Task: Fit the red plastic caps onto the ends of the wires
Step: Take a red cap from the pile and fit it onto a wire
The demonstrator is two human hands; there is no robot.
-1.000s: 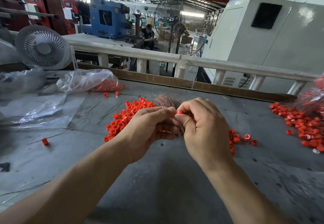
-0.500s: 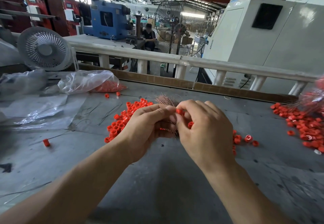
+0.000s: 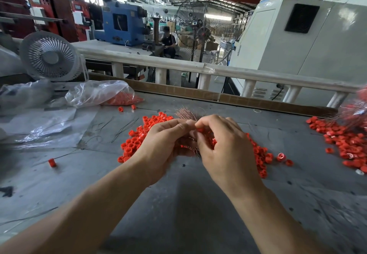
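Note:
My left hand (image 3: pixel 164 144) grips a bundle of thin coppery wires (image 3: pixel 186 114) whose tips fan out above my knuckles. My right hand (image 3: pixel 222 146) meets it thumb to thumb and pinches a small red cap (image 3: pixel 200 129) at the wires; more red caps show between its curled fingers. A heap of loose red caps (image 3: pixel 137 140) lies on the grey table (image 3: pixel 178 204) behind and to the left of my hands, and more caps (image 3: pixel 262 158) lie just right of my right hand.
A second pile of red caps (image 3: pixel 341 140) and a capped wire bundle (image 3: pixel 355 110) sit at the far right. A clear bag of caps (image 3: pixel 103 94) and plastic sheets (image 3: pixel 37 126) lie at the left. One stray cap (image 3: pixel 52 162) lies at the left. A white fan (image 3: pixel 49 57) stands behind.
My hands stay pressed together over the wire bundle. The right thumb and fingers have shifted slightly on the cap, which now sits lower between the fingertips.

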